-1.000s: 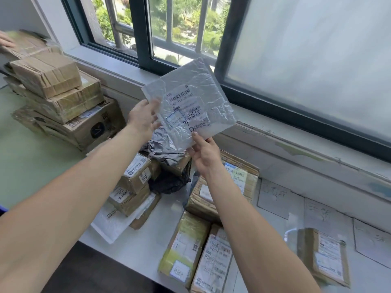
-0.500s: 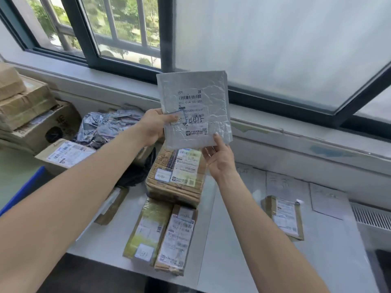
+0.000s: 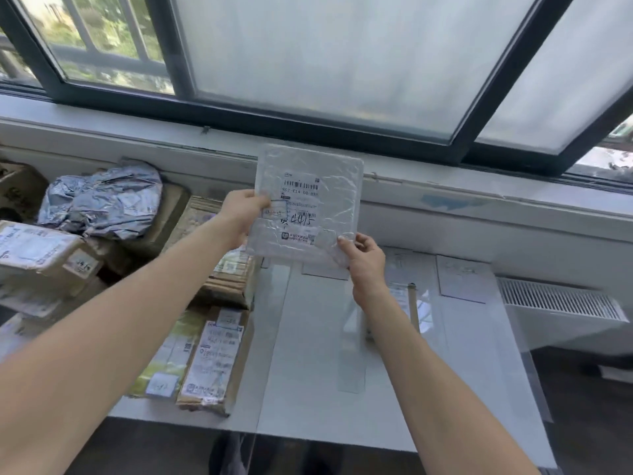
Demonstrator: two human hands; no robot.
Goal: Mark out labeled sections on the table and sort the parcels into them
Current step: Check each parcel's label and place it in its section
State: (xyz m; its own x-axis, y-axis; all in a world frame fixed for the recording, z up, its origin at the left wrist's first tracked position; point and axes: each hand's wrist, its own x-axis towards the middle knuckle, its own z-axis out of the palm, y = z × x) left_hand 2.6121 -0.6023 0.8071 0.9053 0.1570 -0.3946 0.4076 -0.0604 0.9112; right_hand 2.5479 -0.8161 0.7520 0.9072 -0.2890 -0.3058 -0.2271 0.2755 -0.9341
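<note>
Both hands hold up a flat silver-grey parcel [image 3: 318,197] with a barcode label facing me, above the white table [image 3: 308,389]. My left hand [image 3: 241,214] grips its left edge, and my right hand [image 3: 363,258] pinches its lower right corner. Paper section labels [image 3: 464,279] lie along the far edge of the table under the sill. A small brown parcel [image 3: 409,303] rests in a section on the right, partly behind my right forearm. Two long taped parcels [image 3: 212,358] lie at the table's near left.
Left of the table sits a heap of brown boxes [image 3: 41,255] and a crumpled silver bag [image 3: 102,204]. A stack of cardboard parcels [image 3: 226,269] stands by my left wrist. The window sill [image 3: 445,197] runs behind, with a white radiator grille [image 3: 555,299] at right.
My view swung right, away from the box stacks towards the labelled sections. The silver parcel came along in both hands, turned upright and lower over the table.
</note>
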